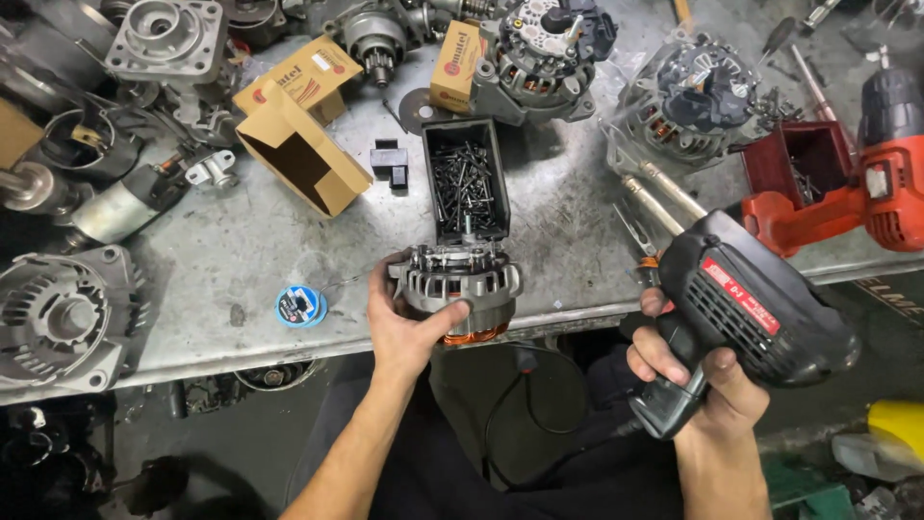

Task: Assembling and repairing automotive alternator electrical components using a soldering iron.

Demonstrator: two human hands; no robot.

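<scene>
My left hand (409, 323) grips a grey alternator (454, 274) with copper windings at the front edge of the metal workbench (241, 250). My right hand (688, 371) holds a black pistol-shaped soldering gun (746, 308) with a red label, off the bench's front edge; its tip points left toward the alternator. A black power cord (525, 395) hangs below the bench. A small blue spool of solder wire (301, 305) lies left of the alternator.
A black tray of dark screws (467, 178) sits just behind the alternator. Open cardboard boxes (298, 144), other alternators (67, 313) (688, 96) and starter parts crowd the bench. A red drill (866, 183) and red tray (808, 159) lie at right.
</scene>
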